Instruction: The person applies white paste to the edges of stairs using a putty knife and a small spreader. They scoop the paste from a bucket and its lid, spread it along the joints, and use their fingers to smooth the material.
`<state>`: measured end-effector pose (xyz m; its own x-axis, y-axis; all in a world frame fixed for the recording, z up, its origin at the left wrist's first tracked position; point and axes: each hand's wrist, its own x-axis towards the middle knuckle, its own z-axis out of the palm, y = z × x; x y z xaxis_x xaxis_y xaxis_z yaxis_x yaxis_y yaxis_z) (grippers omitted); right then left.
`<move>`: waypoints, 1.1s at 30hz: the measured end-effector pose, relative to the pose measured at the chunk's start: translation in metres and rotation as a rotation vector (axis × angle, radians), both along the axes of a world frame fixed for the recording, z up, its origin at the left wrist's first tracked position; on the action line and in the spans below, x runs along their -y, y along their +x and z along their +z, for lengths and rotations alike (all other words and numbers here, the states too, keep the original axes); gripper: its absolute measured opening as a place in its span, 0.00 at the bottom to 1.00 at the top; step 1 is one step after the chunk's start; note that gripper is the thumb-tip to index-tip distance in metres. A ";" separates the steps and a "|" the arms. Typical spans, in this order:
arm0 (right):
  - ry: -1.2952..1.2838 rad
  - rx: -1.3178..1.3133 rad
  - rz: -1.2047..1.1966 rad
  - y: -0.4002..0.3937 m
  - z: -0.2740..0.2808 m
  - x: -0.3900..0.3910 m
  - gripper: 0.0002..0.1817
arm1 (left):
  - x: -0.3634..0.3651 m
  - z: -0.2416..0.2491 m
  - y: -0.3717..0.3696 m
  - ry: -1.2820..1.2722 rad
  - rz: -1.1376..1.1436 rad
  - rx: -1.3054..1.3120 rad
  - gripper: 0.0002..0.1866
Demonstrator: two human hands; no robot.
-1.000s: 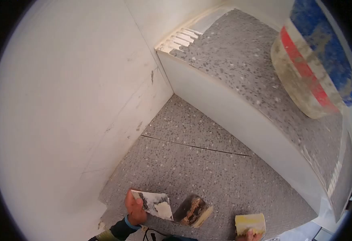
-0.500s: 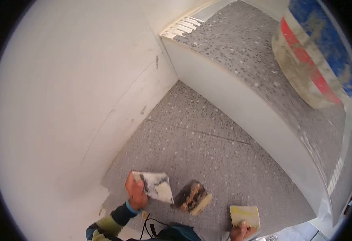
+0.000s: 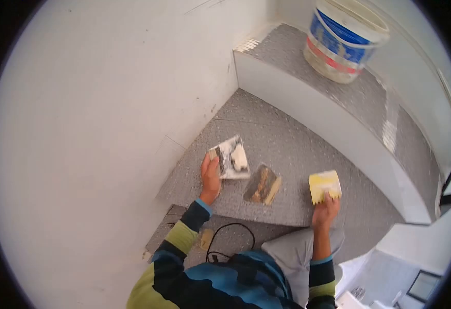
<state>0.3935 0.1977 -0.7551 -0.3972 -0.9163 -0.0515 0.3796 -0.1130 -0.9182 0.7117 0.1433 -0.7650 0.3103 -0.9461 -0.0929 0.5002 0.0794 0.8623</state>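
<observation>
My left hand point(image 3: 210, 181) is closed on the edge of a flat, squarish plate point(image 3: 233, 158) smeared with grey and a thick patch of white paste. On the right, my right hand point(image 3: 327, 211) grips a yellow and white spreader point(image 3: 325, 184) with a jagged lower edge, fingers at its near side. Between the two hands, on the grey speckled step point(image 3: 287, 139), lies a dark, flat piece with brown crust and a yellowish edge point(image 3: 264, 185). Its exact kind I cannot make out. Neither hand touches it.
A white bucket point(image 3: 341, 44) with blue and red bands stands on the higher step point(image 3: 287, 54). A white wall point(image 3: 112, 103) borders the left side. A black cord point(image 3: 235, 225) and a small yellowish piece point(image 3: 207, 239) lie on the lower step.
The view has shifted, so the step, both hands and their tools appear higher in the picture. The whole bucket, my sleeves and the lower step now show. Both hands keep their holds.
</observation>
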 end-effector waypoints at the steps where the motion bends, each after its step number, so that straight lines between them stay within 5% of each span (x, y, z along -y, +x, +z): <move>1: 0.040 0.110 0.062 0.005 0.019 -0.002 0.15 | 0.003 0.017 -0.011 0.016 -0.030 0.007 0.13; 7: 0.131 0.130 0.263 0.049 0.090 -0.026 0.16 | -0.007 0.096 -0.054 -0.123 -0.361 -0.108 0.18; 14: 0.150 0.186 0.370 0.059 0.106 -0.030 0.16 | -0.028 0.125 -0.071 -0.224 -0.377 -0.008 0.15; 19: 0.165 0.127 0.436 0.055 0.109 -0.026 0.16 | -0.049 0.132 -0.062 -0.637 -0.367 1.040 0.11; 23: 0.060 -0.061 0.420 0.050 0.136 -0.020 0.17 | -0.037 0.129 -0.047 -0.686 -0.383 1.205 0.12; 25: 0.037 -0.184 0.351 0.049 0.146 -0.017 0.17 | -0.028 0.125 -0.041 -0.142 -0.606 0.795 0.14; 26: -0.049 -0.389 0.304 0.050 0.149 -0.017 0.16 | -0.023 0.123 -0.042 -0.148 -0.595 0.796 0.14; 28: -0.273 -0.955 0.132 0.053 0.150 -0.012 0.16 | -0.012 0.122 -0.046 0.134 -0.662 -0.191 0.15; 29: -0.268 -0.965 0.136 0.059 0.146 -0.008 0.16 | -0.010 0.120 -0.045 0.135 -0.663 -0.203 0.15; 31: -0.734 -1.550 0.051 0.069 0.136 0.004 0.20 | -0.008 0.120 -0.046 0.178 -0.709 -0.318 0.16; 33: -0.695 -1.695 0.091 0.064 0.127 0.002 0.23 | -0.006 0.116 -0.040 0.093 -0.690 -0.283 0.16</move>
<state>0.4574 0.1961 -0.6286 0.4355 -0.6133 0.6589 -0.7724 -0.6306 -0.0765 0.6716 0.1488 -0.6493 -0.3979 -0.9015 -0.1702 0.6138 -0.3995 0.6810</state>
